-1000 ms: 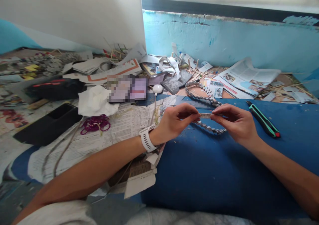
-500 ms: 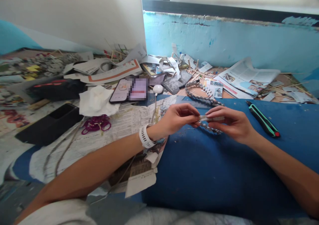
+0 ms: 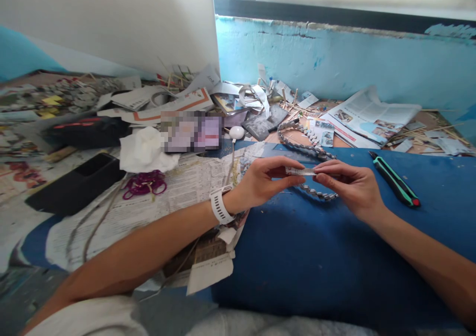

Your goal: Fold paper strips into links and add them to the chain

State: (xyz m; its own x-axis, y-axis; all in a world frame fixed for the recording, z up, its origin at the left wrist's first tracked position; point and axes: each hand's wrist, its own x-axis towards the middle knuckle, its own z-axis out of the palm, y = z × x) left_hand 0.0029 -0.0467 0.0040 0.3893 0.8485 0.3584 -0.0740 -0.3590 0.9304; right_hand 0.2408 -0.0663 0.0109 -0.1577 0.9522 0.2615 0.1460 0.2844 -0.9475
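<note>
Between the fingertips of both hands is a small folded paper strip (image 3: 297,171) with print on it. My left hand (image 3: 269,179), with a white watch at its wrist, pinches the strip between thumb and fingers. The thumb and fingers of my right hand (image 3: 353,184) close on the strip's right end, partly covering it. Just behind and below the hands, a long braided chain of folded paper (image 3: 320,194) curves over the blue table surface (image 3: 297,261). The hands hide part of that chain.
A green and black utility knife (image 3: 396,177) lies to the right. Newspapers (image 3: 372,117), thin sticks and paper scraps crowd the back. Leftward are two phones (image 3: 208,132), a white earbud case (image 3: 235,133), tissue (image 3: 145,150), purple cord (image 3: 145,184) and a black case (image 3: 74,184).
The strip has shifted leftward between my hands, and more of it shows by my left fingers. My left fingers have opened wider around it, while the right fingers have slid to its end.
</note>
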